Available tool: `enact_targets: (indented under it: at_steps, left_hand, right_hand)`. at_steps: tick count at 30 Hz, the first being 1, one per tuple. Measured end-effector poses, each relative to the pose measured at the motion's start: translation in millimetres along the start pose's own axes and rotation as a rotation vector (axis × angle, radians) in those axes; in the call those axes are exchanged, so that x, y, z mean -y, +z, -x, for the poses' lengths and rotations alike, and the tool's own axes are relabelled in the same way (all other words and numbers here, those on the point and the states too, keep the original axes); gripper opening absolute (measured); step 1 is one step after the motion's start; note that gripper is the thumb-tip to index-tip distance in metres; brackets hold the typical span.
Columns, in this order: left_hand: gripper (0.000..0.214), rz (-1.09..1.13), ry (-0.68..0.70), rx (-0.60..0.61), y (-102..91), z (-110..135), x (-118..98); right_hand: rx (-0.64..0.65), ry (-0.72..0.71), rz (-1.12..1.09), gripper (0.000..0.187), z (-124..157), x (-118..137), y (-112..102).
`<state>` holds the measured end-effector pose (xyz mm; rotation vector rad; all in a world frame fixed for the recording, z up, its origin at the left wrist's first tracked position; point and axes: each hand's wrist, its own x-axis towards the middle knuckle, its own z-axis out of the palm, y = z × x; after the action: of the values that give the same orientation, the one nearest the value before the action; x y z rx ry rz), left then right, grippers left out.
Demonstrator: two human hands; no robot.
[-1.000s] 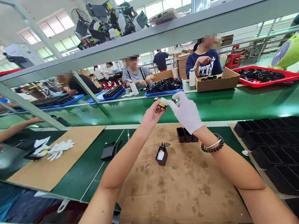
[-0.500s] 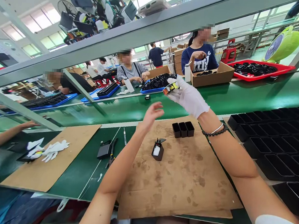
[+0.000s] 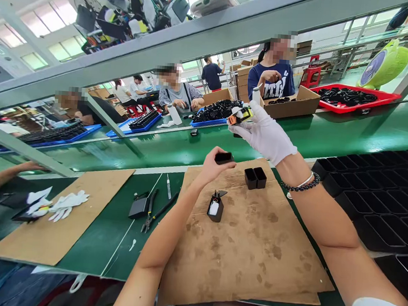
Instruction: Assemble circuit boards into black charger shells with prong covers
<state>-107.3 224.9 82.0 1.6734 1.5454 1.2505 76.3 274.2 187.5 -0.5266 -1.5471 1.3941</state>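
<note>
Between the thumb and fingers of my bare left hand [image 3: 214, 167] is a small black plastic case [image 3: 223, 158], its open end showing. My right hand [image 3: 270, 132], in a white glove, grips a small circuit assembly [image 3: 240, 115] with orange, yellow and black parts, raised above the bench. Below the hands, two empty black cases [image 3: 255, 178] stand side by side on the cardboard sheet [image 3: 242, 249]. Closer to me, another black case [image 3: 215, 208] stands with a white block inside and a pronged plug piece at its top.
Rows of black cases [image 3: 371, 202] fill the right side. Pliers [image 3: 149, 214] and a black box [image 3: 139, 206] lie to the left, near a co-worker's arm [image 3: 10, 176] and white gloves [image 3: 68, 205]. A metal shelf beam [image 3: 184, 42] crosses overhead. Trays of black parts [image 3: 217, 112] line the far side.
My left hand has picked up one black case from the row of three, leaving two standing. My right hand still holds the circuit assembly, now turned a little and slightly further right.
</note>
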Motion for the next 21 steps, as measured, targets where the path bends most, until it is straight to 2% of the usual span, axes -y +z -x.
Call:
enact_targets:
  at_steps: [3, 5, 8, 10, 13, 17, 21]
  left_hand:
    - [0.044, -0.006, 0.127, -0.241, -16.3, 0, -31]
    - [0.041, -0.046, 0.323, -0.433, -22.3, 4, -59]
    - [0.032, -0.188, 0.625, -0.67, -20.8, 15, -99]
    - [0.028, -0.295, 0.744, -0.767, -14.2, 24, -116]
    - [0.03, -0.38, 0.815, -0.85, -1.9, 34, -125]
    - [0.035, -0.369, 0.896, -0.878, 6.9, 41, -125]
    - [0.033, -0.392, 0.937, -0.9, 5.4, 46, -128]
  right_hand:
    - [-0.04, -0.057, -0.103, 0.05, 12, 9, 10]
    - [-0.092, -0.174, -0.11, 0.046, 26, 17, 18]
    - [-0.193, -0.381, -0.038, 0.048, 50, 24, 29]
    - [-0.207, -0.487, 0.003, 0.049, 64, 23, 34]
    - [-0.165, -0.594, 0.005, 0.055, 78, 18, 35]
    - [-0.158, -0.557, 0.219, 0.067, 87, 16, 29]
    - [-0.095, -0.651, 0.258, 0.061, 91, 22, 27]
